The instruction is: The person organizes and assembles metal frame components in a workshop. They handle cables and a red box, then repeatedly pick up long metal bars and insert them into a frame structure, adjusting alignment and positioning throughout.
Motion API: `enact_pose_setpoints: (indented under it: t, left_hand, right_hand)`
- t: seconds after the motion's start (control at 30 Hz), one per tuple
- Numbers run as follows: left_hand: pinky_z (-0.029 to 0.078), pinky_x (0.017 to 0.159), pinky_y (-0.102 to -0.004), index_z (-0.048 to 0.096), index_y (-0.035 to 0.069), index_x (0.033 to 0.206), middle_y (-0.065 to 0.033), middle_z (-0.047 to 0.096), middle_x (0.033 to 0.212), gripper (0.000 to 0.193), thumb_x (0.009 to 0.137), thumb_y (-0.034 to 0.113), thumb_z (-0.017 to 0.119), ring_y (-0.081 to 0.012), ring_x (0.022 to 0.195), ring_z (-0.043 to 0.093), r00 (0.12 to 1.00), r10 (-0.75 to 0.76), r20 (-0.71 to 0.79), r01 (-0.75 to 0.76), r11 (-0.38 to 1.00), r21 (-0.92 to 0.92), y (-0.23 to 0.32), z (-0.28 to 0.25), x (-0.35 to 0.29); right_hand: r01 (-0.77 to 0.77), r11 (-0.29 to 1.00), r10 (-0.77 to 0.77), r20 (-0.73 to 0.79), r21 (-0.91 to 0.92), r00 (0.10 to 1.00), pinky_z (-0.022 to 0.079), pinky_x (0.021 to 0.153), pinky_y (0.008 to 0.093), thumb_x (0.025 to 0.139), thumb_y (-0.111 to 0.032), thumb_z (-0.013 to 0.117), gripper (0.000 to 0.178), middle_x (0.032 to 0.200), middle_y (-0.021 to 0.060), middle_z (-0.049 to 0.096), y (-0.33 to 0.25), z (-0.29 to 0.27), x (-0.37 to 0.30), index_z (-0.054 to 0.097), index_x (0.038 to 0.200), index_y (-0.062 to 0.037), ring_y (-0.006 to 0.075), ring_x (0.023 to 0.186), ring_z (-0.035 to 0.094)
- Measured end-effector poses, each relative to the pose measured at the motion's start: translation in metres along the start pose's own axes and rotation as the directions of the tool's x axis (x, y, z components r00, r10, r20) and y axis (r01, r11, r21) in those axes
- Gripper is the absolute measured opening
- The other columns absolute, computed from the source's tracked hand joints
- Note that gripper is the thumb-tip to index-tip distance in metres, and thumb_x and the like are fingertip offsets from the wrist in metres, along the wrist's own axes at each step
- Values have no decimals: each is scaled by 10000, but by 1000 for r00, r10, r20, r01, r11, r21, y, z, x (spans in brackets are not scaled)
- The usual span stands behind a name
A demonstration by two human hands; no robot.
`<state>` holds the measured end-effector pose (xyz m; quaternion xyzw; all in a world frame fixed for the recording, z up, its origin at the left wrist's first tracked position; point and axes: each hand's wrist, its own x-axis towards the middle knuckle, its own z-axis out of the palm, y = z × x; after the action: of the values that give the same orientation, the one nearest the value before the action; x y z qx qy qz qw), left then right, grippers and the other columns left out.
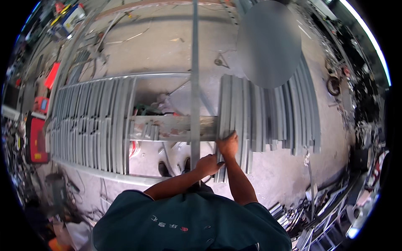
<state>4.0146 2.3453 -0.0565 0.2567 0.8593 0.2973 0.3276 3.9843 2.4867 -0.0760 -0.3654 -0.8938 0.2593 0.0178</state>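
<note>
Long grey metal tubes (236,108) lie side by side in a stack just right of the middle, their near ends uneven. My right hand (228,144) is closed over the leftmost tubes of that stack, toward their near part. Slightly nearer and to the left, my left hand (208,165) has its fingers curled at the side of the same outermost tube (220,172), close to its near end. The undersides of both grips are hidden. Upright in the view, a long metal bar (195,83) runs past the left of my hands.
A metal frame (155,180) with several parallel bars (96,125) fills the left. A flat plate (173,127) bridges to the stack, carrying short tube pieces (150,130). A red case (37,140) stands far left. Metal offcuts (282,215) lie lower right. A grey oval blur covers the upper right.
</note>
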Motion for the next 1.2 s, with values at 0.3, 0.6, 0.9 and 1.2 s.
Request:
enact_pose_setpoints:
  t: [0.3, 0.6, 0.9, 1.2]
  left_hand:
    - [485, 942, -470, 594, 0, 1207, -219, 649, 1136, 518, 874, 394, 639, -361, 1084, 622, 966, -207, -158, 167, 958, -231, -99, -66, -102]
    - [487, 925, -498, 564, 14, 1238, -239, 603, 1142, 524, 782, 219, 721, -430, 1078, 582, 436, -598, -673, 539, 772, -337, -275, -137, -257]
    - [485, 915, -521, 534, 14, 1256, -251, 589, 1146, 543, 777, 191, 717, -454, 1075, 575, 644, -519, -562, 464, 849, -253, -387, -183, -307]
    - [524, 857, -437, 574, 5, 1226, -192, 646, 1077, 440, 809, 98, 681, -357, 972, 648, 698, -423, -578, 324, 906, -272, -435, -208, -377]
  right_hand:
    - [111, 976, -146, -186, -190, 972, 406, 1025, 513, 691, -302, 745, 865, 1297, 286, 471, -11, 6, -12, 388, 1407, 27, 459, 1199, 472]
    - [154, 801, -443, 399, 579, 803, 524, 773, 310, 892, -217, 708, 484, 1041, 165, 651, -155, 93, -153, 542, 1266, 43, 230, 964, 632]
    - [-275, 937, -13, 810, 214, 586, 462, 981, 420, 779, -623, 726, 1091, 1229, 289, 574, -245, 296, -308, 311, 1442, 137, 398, 1144, 575]
    - [-94, 994, 88, -109, -51, 990, 269, 1120, 538, 707, -551, 764, 1089, 1470, 309, 300, -267, 263, -174, 234, 1537, -87, 465, 1352, 315]
